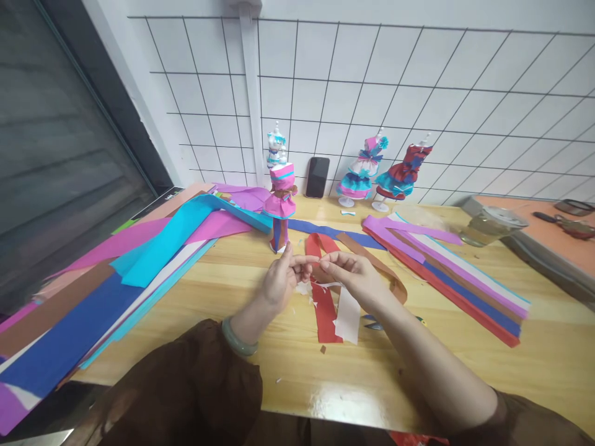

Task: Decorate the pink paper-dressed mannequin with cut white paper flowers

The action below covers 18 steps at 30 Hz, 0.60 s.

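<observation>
Above the middle of the table, my left hand [282, 280] points its index finger to the right, thumb raised and other fingers curled. My right hand [354, 275] pinches thumb and index finger together at that fingertip. Whatever lies between them is too small to make out; a hint of red shows there. Beneath my hands are a red crepe paper strip [326, 313], a white paper piece [348, 314] and small white scraps [304, 288]. Scissors [373, 323] lie partly hidden under my right forearm. Just behind my left hand stands a small dress form in pink paper [280, 201].
Colourful crepe strips [158, 248] cover the left side; more strips [446, 272] lie right. Dressed mini forms [362, 170] and a phone [318, 178] stand by the tiled wall. A cup of liquid [493, 226] sits far right, near a small white bow [348, 213].
</observation>
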Tool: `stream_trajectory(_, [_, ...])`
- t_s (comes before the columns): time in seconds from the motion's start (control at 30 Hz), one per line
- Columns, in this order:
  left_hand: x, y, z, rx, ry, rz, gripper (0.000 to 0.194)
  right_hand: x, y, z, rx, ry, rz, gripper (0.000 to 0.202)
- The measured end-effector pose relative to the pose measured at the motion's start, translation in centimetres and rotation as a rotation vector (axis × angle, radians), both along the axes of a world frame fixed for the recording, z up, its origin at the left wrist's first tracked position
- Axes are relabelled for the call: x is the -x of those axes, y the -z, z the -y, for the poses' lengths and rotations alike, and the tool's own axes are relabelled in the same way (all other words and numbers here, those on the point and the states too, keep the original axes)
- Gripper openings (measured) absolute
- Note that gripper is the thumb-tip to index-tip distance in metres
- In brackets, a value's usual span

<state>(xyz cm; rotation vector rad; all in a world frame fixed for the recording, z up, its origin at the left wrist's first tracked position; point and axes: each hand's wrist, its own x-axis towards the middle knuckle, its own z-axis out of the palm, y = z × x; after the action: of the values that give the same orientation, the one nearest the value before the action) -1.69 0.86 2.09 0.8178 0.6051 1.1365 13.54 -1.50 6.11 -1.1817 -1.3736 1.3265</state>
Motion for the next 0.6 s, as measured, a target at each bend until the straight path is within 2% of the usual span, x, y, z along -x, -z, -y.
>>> stream_trajectory(0.17, [0.03, -0.07, 0.12, -0.045, -0.023, -0.067, 0.057, -0.21, 0.15, 0.02, 0.018, -0.031, -0.037, 0.024])
stream_trajectory(0.33, [-0.02, 0.04, 0.21, -0.127, -0.064, -0.159, 0.053, -0.14, 0.23, 0.33, -0.036, -0.064, -0.041, 0.022])
stream_trajectory(0.47, [-0.05, 0.47, 0.15, -0.214, -0.112, -0.227, 0.047, -0.07, 0.71, 0.44, -0.017, 0.000, -0.049, 0.023])
stream_trajectory(0.6, [0.05, 0.50, -0.09, -0.225, -0.182, -0.208, 0.045, -0.23, 0.94, 0.59, 0.019, 0.033, -0.117, 0.023])
